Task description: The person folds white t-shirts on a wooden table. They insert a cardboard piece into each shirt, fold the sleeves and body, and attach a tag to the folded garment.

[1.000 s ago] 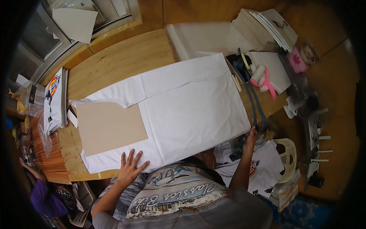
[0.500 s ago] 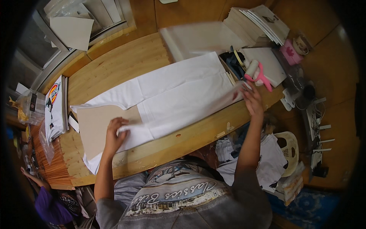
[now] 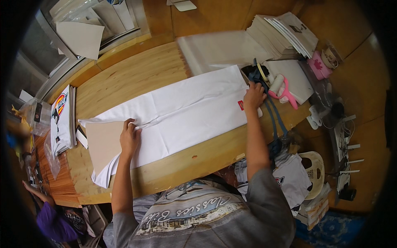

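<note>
Partly folded, the white shirt (image 3: 186,107) hides cardboard (image 3: 103,142) under both flat hands, left (image 3: 130,138), right (image 3: 253,97).

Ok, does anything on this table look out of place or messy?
Mostly tidy. The white shirt lies folded lengthwise, left hand pressing it at the cardboard, right hand at the other end. One oddity: a blue strap trails off the table edge beside the pink lint roller.
</note>
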Demonstrator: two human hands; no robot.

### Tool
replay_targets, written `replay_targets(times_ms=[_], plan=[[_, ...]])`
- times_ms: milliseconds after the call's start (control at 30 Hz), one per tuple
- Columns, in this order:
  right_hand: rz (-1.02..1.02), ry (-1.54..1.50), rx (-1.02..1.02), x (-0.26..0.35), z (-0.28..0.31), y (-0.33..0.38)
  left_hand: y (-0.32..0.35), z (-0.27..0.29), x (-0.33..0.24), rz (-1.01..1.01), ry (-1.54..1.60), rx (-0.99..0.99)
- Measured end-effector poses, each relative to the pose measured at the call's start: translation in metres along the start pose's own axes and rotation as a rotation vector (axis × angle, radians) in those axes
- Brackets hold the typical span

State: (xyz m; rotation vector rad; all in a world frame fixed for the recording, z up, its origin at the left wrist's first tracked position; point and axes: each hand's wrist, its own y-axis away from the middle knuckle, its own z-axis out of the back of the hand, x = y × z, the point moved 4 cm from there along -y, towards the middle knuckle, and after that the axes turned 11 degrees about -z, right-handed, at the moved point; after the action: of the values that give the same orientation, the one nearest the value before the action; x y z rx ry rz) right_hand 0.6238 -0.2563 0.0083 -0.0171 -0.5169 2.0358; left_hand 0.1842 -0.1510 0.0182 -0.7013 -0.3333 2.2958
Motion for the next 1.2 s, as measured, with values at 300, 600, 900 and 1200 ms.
replay_targets(times_ms=[300,600,900,1200], plan=[[0.503,-0.17,0.289,0.002,-0.02,0.063,0.001,-0.006,0.015,0.103,0.271,-0.004],[0.578,-0.576,0.171,0.077,0.021,0.106,-0.017,-0.018,0.052,0.181,0.202,0.244],[1.228,-0.341,0.55,0.232,0.034,0.279,-0.023,-0.018,0.067,0.309,0.271,0.299],[1.216,-0.26,0.539,0.23,0.043,0.28,0.166,0.128,0.058,0.306,-0.007,0.644]])
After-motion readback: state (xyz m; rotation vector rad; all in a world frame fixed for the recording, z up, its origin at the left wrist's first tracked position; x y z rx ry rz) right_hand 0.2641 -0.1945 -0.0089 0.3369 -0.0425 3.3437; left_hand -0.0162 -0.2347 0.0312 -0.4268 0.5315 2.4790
